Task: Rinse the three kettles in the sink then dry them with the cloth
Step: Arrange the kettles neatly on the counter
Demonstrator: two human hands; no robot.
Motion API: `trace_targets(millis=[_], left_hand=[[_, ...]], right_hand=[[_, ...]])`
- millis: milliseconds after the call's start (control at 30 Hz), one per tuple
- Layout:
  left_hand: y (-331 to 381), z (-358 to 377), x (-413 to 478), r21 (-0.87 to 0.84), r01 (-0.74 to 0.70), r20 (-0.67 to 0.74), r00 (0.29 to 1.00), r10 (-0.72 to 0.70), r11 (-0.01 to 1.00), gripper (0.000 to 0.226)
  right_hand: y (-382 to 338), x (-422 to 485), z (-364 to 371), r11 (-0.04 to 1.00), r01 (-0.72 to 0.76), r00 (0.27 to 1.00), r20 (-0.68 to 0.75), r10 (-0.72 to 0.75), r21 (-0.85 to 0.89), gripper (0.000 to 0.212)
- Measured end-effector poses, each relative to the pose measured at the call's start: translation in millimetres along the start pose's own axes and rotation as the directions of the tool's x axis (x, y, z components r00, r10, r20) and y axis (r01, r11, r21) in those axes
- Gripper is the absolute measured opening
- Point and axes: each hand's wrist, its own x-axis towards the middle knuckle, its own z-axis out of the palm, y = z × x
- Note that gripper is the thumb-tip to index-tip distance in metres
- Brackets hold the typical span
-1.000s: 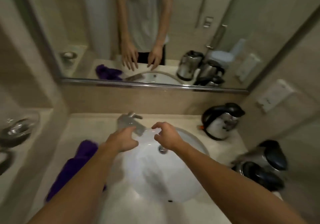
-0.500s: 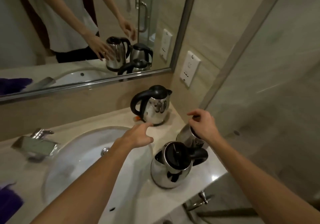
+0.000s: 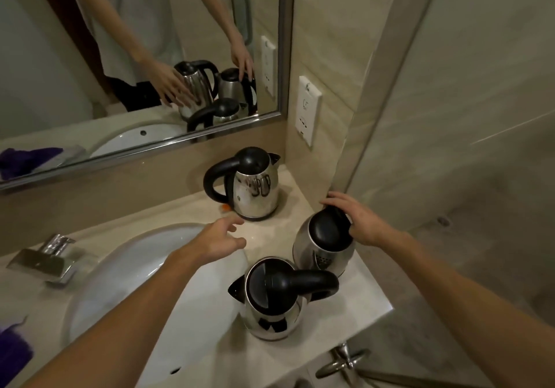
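My right hand [image 3: 362,221] is curled over the black top of a rounded stainless-steel kettle [image 3: 322,252]. My fingers wrap its far edge and my thumb lies against the near edge of the lid, so I am gripping it; its handle is hidden from me. This kettle stands directly under the hand on the pale stone counter [image 3: 180,210].

Just nearer to me than that hand, and slightly to its left, is a second shiny steel kettle with a thick black handle [image 3: 276,300]. It sits close beside the first, with its handle pointing right and its spout toward the basin.

My left hand [image 3: 220,237] is open and holds nothing. Its fingers are loosely spread as it hovers at the far rim of the white oval sink [image 3: 120,255]. Just beyond its fingertips a third polished steel kettle with a looped black handle [image 3: 255,189] stands upright in the counter's back corner, its handle turned left.

Further left of that hand, a square chrome tap [image 3: 49,257] sits at the sink's far side. The purple cloth [image 3: 12,354] lies at the counter's left edge, well apart from both hands.

Beyond everything, the wall mirror [image 3: 90,102] reflects my arms and all three kettles. A white wall socket [image 3: 308,110] is mounted on the side wall beyond my right hand.
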Motion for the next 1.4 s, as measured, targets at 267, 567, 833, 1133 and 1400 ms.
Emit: trace_targets(millis=[267,567,833,1133,1400], left_hand=[[35.6,14.1,-4.8,0.052,-0.046,0.084,0.996,0.042,0.998,0.06],[137.9,83.2,-1.7,0.507,-0.196,0.219,0.971,0.094,0.84,0.096],[148.5,112.8,16.9,0.617,-0.138,0.073,0.99,0.118,0.774,0.132],[134.4,85.0,37.1,0.561,-0.234,0.109,0.972,0.209,0.794,0.106],[106.8,58.2,50.4,0.531,-0.22,0.096,0.975,0.2,0.818,0.101]], right_hand=[[6.9,9.5,-8.8,0.985,0.058,0.995,0.095,-0.043,-0.16,0.096],[15.5,-6.7,-13.1,0.972,0.011,0.999,0.032,-0.003,-0.235,0.091],[21.6,-16.3,3.5,0.985,-0.089,0.992,-0.098,0.075,-0.148,0.097],[11.5,-21.0,18.8,0.989,-0.14,0.971,-0.198,0.131,-0.036,0.087],[1.0,-12.8,32.7,0.977,-0.201,0.961,-0.179,0.211,0.075,0.091]])
